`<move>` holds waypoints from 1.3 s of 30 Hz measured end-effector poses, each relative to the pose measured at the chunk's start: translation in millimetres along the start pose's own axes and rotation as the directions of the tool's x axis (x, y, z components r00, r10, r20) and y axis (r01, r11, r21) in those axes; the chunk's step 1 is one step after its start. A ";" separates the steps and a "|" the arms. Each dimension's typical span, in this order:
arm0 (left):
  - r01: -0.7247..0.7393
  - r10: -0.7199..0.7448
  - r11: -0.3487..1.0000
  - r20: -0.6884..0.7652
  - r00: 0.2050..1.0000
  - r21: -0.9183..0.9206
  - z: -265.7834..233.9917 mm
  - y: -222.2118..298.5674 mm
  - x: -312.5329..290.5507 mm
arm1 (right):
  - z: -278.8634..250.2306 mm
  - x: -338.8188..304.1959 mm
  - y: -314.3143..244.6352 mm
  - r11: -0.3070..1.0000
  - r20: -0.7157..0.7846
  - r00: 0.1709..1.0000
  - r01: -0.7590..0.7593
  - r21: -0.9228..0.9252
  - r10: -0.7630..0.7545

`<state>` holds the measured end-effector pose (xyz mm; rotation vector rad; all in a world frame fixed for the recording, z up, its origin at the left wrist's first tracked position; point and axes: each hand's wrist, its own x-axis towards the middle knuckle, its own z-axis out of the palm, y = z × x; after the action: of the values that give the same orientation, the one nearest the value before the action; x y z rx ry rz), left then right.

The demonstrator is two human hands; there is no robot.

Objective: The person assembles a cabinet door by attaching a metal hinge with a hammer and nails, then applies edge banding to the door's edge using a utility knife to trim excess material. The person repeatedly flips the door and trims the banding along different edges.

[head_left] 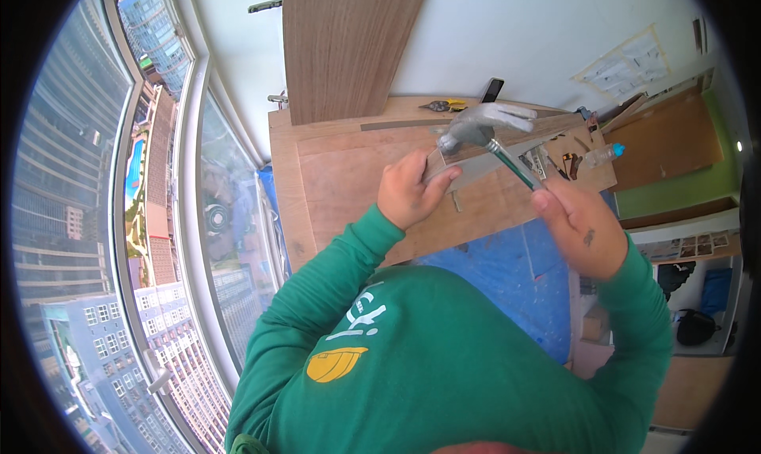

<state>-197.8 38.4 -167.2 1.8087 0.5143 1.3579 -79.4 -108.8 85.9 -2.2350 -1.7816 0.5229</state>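
Observation:
My left hand [410, 191] is closed around the near left end of a long, narrow board [477, 167], which has a wood-brown side and a pale side. In my right hand [583, 228] is a claw hammer [491, 121], gripped by its green and metallic handle. The hammer's striking face is right by the board's end, just above my left fingers; I cannot tell if it touches. Beneath the board is a wooden worktable [341, 192] with a large thin sheet of wood on it.
A brown wood-grain panel [349, 42] stands at the back left. Along the table's far edge are a yellow-handled tool [445, 105] and a black phone [493, 90]. Small tools and a blue-capped bottle [606, 154] lie at right. Blue sheeting [507, 268] covers the floor; windows [151, 216] fill the left.

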 end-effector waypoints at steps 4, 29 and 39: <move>-0.012 0.010 0.998 -0.036 0.999 -0.062 0.3 4.0 3.8 | -5.7 -0.4 -4.5 0.996 -0.004 1.000 -0.007 0.088 0.007; -0.374 0.379 0.882 0.038 0.924 0.287 -14.1 23.1 21.0 | 180.1 -79.2 396.2 0.368 -0.257 0.448 -0.181 0.912 0.856; -0.242 0.146 0.466 0.195 0.970 0.851 8.1 117.1 57.4 | 309.4 -89.5 635.7 -0.013 0.117 0.235 -0.401 0.916 0.965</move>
<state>-186.9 6.8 -40.8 2.8325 1.1326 1.2094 338.9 -354.2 -436.2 -1.9469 0.3473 0.5476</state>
